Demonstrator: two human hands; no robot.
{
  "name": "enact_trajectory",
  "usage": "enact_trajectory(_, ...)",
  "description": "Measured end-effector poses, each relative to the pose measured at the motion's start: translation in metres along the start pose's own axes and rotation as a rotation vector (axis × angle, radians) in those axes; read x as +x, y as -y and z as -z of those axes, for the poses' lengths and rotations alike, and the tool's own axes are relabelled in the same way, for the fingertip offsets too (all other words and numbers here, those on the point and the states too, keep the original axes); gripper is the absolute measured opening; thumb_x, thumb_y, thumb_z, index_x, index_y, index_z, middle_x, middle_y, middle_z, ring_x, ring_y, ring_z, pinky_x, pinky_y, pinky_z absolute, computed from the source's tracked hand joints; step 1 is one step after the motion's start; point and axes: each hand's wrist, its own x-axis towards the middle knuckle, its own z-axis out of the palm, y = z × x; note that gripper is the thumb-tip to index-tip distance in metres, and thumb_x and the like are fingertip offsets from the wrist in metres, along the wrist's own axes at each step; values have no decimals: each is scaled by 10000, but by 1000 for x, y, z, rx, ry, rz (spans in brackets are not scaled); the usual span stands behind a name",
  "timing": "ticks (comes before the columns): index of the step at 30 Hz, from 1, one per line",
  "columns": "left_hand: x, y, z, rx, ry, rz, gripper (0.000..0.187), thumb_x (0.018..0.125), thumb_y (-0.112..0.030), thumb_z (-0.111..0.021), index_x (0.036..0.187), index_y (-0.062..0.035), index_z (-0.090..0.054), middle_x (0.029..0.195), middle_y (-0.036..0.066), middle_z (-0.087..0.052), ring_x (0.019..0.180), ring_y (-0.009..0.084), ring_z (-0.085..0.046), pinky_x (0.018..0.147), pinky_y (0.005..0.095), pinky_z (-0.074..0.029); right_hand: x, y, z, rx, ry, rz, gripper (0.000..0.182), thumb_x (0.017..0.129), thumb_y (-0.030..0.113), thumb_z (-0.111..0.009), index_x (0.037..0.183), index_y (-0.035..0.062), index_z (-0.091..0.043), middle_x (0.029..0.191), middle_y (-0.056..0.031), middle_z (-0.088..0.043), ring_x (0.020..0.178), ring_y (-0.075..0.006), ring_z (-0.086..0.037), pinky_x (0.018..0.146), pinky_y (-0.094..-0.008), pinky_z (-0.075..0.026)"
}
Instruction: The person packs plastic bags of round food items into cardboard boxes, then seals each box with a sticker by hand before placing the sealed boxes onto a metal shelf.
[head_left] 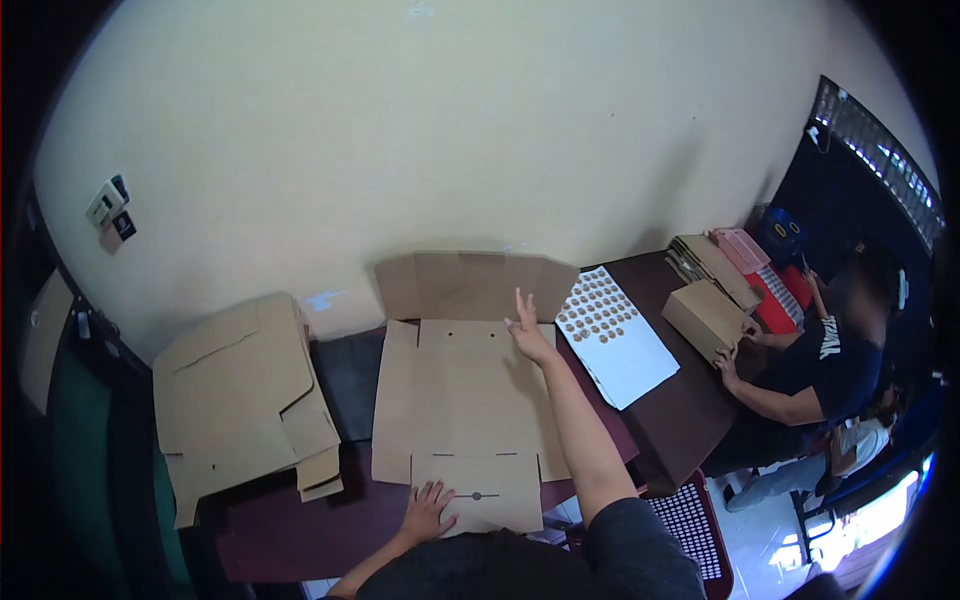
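Note:
An unfolded cardboard box blank lies on the dark red table in front of me, its far flap standing up near the wall. My left hand rests with fingers spread on the near flap, beside a slot with a round hole. My right hand is raised over the far right part of the blank, fingers apart and holding nothing. Right of it lies a white sheet with rows of round brown stickers.
Stacked flat cardboard is at the left. A co-worker at the right handles a closed brown box. Behind that box are folded cardboard and a red basket. Another red basket stands below the table edge.

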Motion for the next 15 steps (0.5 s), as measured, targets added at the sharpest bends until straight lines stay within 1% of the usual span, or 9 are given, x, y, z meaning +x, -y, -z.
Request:
enact_trajectory(1, 6, 2, -3, -103, -3, 29, 493, 806, -357, -550, 1233, -117, -490, 1317, 168, -406, 1248, 335, -352, 990, 521, -283, -6, 3, 0, -4, 20, -1, 706, 924, 285, -483, 1453, 250, -16, 1488, -229, 20, 1383, -366, -22, 1093, -464, -159)
enact_trajectory(3, 21, -1, 5, -308, -98, 115, 370, 731, -150, -602, 1091, -81, -547, 1132, 154, -520, 1081, 315, -477, 899, 446, -376, -10, 7, 4, -214, 17, 30, 809, 851, 94, -535, 1455, 215, -11, 1474, -262, 19, 1377, -386, -20, 1107, -433, -132)
enact_trajectory(4, 26, -1, 12, -307, -104, 129, 370, 731, -150, -602, 1091, -81, -547, 1132, 154, -520, 1081, 315, -477, 899, 446, -376, -14, 7, 2, -210, 29, 39, 809, 851, 94, -535, 1455, 215, -11, 1474, -262, 19, 1377, -386, -20, 1107, -433, -132)
enact_trajectory(6, 30, 7, 29, -298, -343, 156, 334, 735, -125, -591, 1063, -81, -549, 1121, 168, -519, 1061, 326, -488, 907, 453, -374, -38, -8, -5, -63, 91, 147, 809, 819, 32, -523, 1454, 171, -41, 1460, -291, -26, 1367, -411, -57, 1108, -424, -146)
enact_trajectory(8, 29, 10, 58, -165, -406, 194, 329, 729, -106, -591, 1055, -82, -546, 1109, 165, -518, 1045, 326, -499, 918, 454, -370, -64, -67, -30, -174, 121, 112, 776, 821, 62, -535, 1447, 144, -84, 1444, -306, -91, 1348, -432, -121, 1101, -443, -172)
enact_trajectory(10, 25, 25, 74, -42, -509, 367, 323, 727, -16, -558, 1044, -75, -558, 1146, 175, -513, 1083, 345, -493, 953, 445, -365, -114, -74, -34, -306, 232, -254, 778, 807, 118, -570, 1439, 120, -117, 1443, -285, -148, 1331, -436, -175, 1094, -458, -194)
enact_trajectory(11, 22, 38, 70, -46, -511, 357, 323, 727, -16, -558, 1044, -75, -558, 1146, 175, -513, 1083, 345, -493, 953, 445, -365, -137, -132, -53, -405, 262, -284, 801, 795, 182, -596, 1438, 121, -123, 1445, -270, -160, 1322, -449, -190, 1090, -464, -204)
enact_trajectory(13, 5, 64, 55, -407, -471, 453, 355, 718, 82, -502, 1034, -65, -570, 1225, 180, -478, 1148, 355, -465, 991, 421, -355, -193, -128, -51, -505, 317, -612, 800, 792, 212, -601, 1435, 122, -134, 1432, -275, -189, 1305, -467, -215, 1075, -472, -234)
enact_trajectory(15, -5, 72, 55, -428, -448, 463, 377, 715, 111, -475, 1032, -65, -576, 1252, 180, -463, 1166, 354, -456, 998, 406, -355, -244, -117, -49, -600, 213, -601, 745, 791, 202, -592, 1418, 111, -199, 1414, -291, -215, 1283, -474, -250, 1057, -478, -268)
